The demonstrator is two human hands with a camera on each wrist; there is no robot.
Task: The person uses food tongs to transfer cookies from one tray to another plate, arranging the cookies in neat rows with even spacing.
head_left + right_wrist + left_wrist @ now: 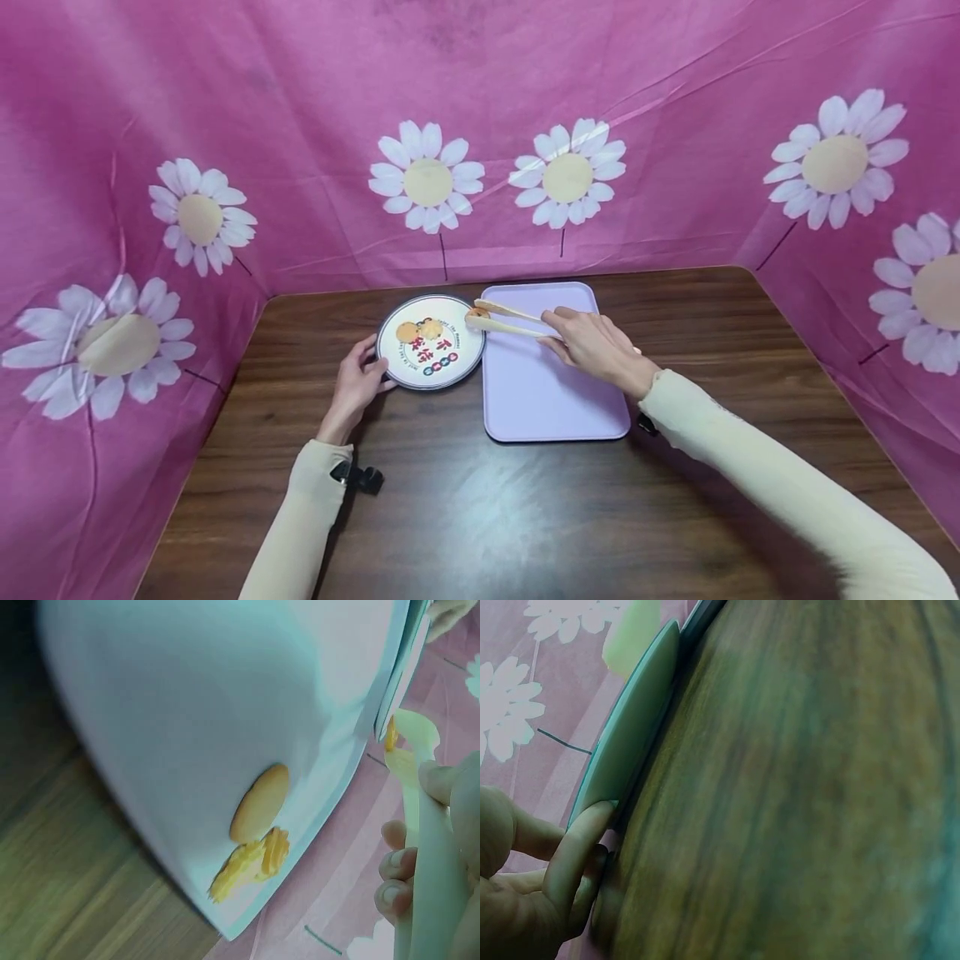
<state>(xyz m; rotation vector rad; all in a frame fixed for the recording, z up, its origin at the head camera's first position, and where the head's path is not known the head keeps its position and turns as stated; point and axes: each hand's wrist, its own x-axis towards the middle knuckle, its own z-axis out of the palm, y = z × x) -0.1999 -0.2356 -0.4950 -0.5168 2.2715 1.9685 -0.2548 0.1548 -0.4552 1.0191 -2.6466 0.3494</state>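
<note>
My left hand [358,385] grips the left rim of a round white plate [467,357] with a dark edge and printed red characters. In the left wrist view its fingers reach under the plate's rim. Two small round biscuits, one orange-tan [407,332] and one paler [431,330], lie on the plate. My right hand [596,343] holds pale tongs [506,327], whose tips pinch a small orange-brown piece of food [478,312] at the plate's right rim. In the right wrist view, an oval biscuit [260,804] and yellow ridged pieces [251,862] lie near the tray's corner; the right hand hides them in the head view.
A lilac rectangular tray [555,400] sits right beside the plate, under the right hand and tongs. Both rest on a dark wooden table [450,517]. Pink cloth [315,167] with white daisies hangs around the back and sides.
</note>
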